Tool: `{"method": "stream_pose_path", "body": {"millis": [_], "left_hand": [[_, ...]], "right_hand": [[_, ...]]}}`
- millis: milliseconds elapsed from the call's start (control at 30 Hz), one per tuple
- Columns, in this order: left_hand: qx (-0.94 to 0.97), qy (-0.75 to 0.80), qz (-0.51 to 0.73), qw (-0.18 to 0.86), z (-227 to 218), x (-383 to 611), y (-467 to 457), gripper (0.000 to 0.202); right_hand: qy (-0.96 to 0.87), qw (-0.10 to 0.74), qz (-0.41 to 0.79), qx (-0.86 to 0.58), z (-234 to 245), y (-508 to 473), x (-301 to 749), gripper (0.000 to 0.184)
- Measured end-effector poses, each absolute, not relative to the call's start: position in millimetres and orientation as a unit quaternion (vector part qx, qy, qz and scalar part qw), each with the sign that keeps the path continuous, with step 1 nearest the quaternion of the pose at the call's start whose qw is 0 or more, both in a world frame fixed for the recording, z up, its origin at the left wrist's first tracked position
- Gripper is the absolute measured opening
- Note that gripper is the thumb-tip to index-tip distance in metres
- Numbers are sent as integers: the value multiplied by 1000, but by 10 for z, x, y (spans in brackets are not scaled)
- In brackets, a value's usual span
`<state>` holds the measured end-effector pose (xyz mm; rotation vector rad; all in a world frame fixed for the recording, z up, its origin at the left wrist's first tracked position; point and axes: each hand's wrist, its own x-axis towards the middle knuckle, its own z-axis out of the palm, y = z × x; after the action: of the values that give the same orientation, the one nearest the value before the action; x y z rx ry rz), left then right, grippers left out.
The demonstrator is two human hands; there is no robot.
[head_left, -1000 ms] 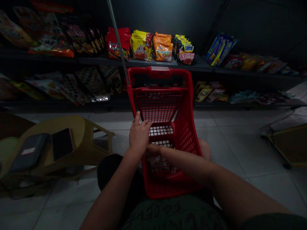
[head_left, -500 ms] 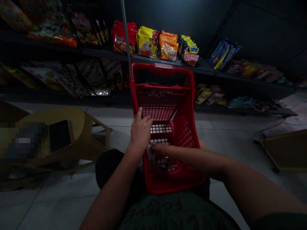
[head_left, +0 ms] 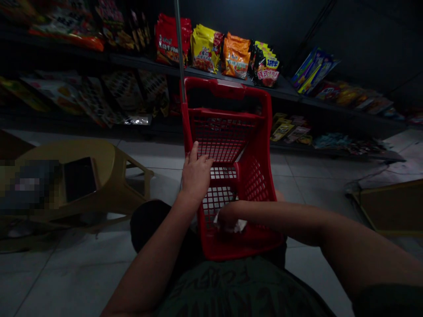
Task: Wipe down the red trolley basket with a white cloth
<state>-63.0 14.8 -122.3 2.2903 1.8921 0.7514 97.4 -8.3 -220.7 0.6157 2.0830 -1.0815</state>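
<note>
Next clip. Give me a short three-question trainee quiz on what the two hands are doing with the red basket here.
1. True or false: the left hand touches the red basket.
2. What does the right hand hold inside the basket? A) a white cloth B) a phone C) a snack packet
3. Fill in: the tan chair stands on the person's ____ side.

Key: 1 true; 2 A; 3 left.
</note>
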Motion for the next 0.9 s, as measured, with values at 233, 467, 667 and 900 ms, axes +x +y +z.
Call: {"method": "stream_pose_path", "body": {"millis": [233, 467, 667, 900], "left_hand": [[755, 608, 242, 40, -1233, -690, 163, 35], [751, 608, 256, 46, -1264, -656, 167, 34], [744, 610, 268, 57, -1246, -658, 170, 34], [745, 614, 249, 71, -1207, -665, 143, 35]], "right_hand": [[797, 344, -461, 185, -2266, -240, 947, 48], [765, 493, -375, 176, -1731, -41, 1480, 23], [748, 450, -476, 109, -1253, -18, 1440, 32], [763, 202, -570, 229, -1581, -486, 1071, 29]]}}
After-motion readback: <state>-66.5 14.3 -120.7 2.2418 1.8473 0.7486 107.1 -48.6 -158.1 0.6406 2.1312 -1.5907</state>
